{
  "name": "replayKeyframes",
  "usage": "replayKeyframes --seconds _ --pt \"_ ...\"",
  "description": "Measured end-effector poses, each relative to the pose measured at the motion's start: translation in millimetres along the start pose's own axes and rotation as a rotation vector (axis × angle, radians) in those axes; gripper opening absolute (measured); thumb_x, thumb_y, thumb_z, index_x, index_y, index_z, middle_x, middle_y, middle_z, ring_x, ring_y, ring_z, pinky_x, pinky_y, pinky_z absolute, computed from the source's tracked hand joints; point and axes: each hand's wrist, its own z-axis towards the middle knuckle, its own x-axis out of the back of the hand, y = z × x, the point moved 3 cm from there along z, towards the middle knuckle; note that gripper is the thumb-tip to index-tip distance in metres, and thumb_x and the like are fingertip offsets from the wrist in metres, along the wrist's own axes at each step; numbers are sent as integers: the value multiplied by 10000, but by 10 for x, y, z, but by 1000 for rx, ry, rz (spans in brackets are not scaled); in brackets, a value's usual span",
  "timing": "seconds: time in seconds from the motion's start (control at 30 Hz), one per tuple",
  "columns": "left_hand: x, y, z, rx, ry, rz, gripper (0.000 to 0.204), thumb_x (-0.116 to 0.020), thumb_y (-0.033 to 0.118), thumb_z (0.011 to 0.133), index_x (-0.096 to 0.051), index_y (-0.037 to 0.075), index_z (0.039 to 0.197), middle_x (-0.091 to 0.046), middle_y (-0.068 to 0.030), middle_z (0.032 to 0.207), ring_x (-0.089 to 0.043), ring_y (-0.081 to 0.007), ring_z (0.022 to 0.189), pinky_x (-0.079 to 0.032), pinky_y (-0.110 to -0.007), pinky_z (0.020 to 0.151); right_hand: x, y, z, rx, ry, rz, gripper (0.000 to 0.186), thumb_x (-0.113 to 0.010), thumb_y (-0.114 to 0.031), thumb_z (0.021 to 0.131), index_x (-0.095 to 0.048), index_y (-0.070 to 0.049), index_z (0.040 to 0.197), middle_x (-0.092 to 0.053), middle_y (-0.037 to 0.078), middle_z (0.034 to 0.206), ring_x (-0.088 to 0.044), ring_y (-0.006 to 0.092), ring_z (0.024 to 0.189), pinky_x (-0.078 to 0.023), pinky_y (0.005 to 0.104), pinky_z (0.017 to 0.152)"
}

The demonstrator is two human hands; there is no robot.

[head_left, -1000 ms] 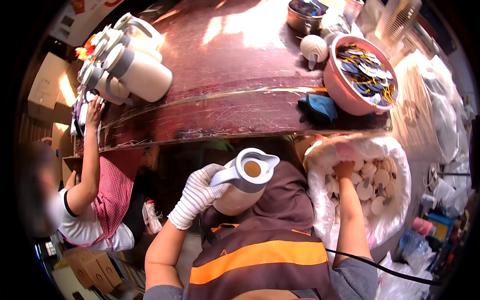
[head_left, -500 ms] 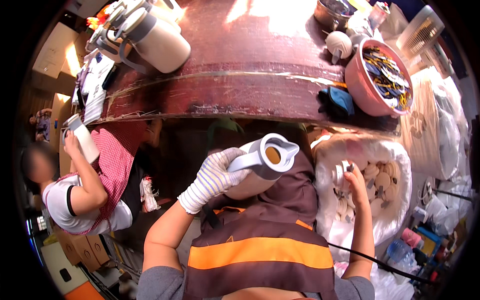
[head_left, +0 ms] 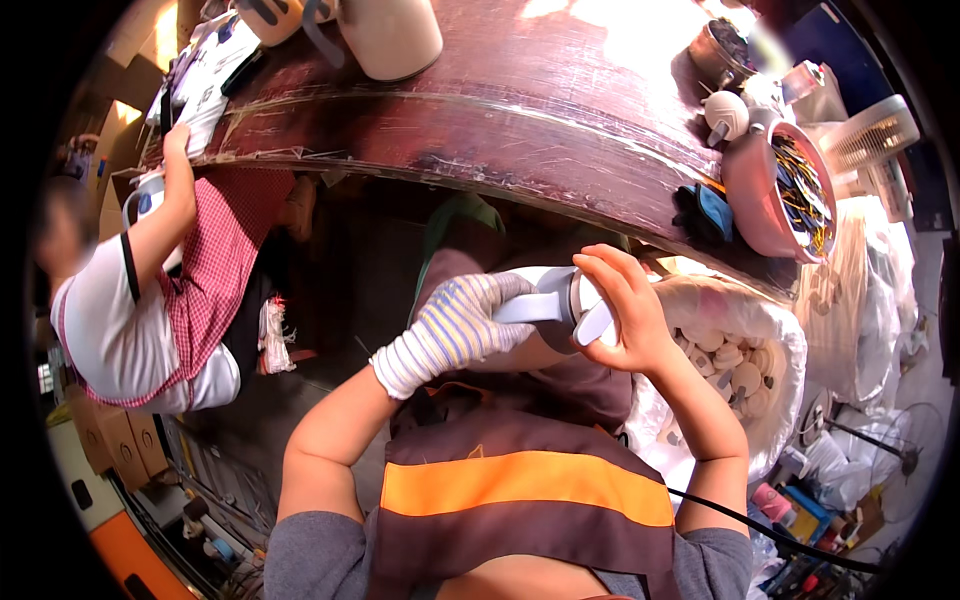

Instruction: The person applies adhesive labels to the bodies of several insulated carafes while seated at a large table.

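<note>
Over my lap I hold a cream insulated jug with a grey-blue collar and handle. My left hand, in a striped knit glove, is closed around the jug's handle. At the jug's mouth, a white and grey lid is under the fingers of my bare right hand; whether it is seated I cannot tell. To my right stands a box lined with white plastic. Several round lids like this one lie inside it.
A dark red table spans the front, with more jugs at its far left. A pink bucket of tags and a blue-black glove sit at its right. On the left, a person in a checked apron works beside another jug.
My right hand has brought a lid from above the lined box to the jug's mouth, which was uncovered. The person's hand at left has moved to the table edge. My view has shifted.
</note>
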Motion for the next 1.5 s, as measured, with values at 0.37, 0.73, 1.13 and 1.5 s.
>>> replayKeyframes --seconds 0.37,0.73,1.13,1.5 --pt "-282 -244 237 -195 25 100 469 -699 196 760 -575 37 1184 -669 -123 913 -649 -252 818 -505 -338 784 -72 53 -11 -309 65 -156 641 -639 -282 725 -487 -36 1297 -507 228 1227 -480 389 1168 -393 442 988" --pt "202 -310 110 -25 -168 -297 339 -722 90 749 -662 36 1078 -654 9 851 -573 -62 769 -483 -236 710 -12 -21 23 254 -162 49 732 -675 -554 757 -539 -104 1318 -320 261 1463 -336 433 1338 -263 510 1093" --pt "-39 -331 13 -164 -115 -343 377 -701 91 772 -623 23 1134 -678 -62 959 -625 -118 861 -500 -271 769 19 -187 43 216 -139 -237 624 -698 -455 757 -562 -125 1269 -445 207 1370 -434 406 1258 -274 525 1076" --pt "-603 -120 -112 -92 50 194 455 -614 356 856 -553 56 1193 -661 -224 975 -632 -389 923 -486 -433 855 -86 92 -25 -387 94 -161 540 -622 -352 845 -534 -38 1275 -507 215 1294 -485 383 1197 -371 430 1020"
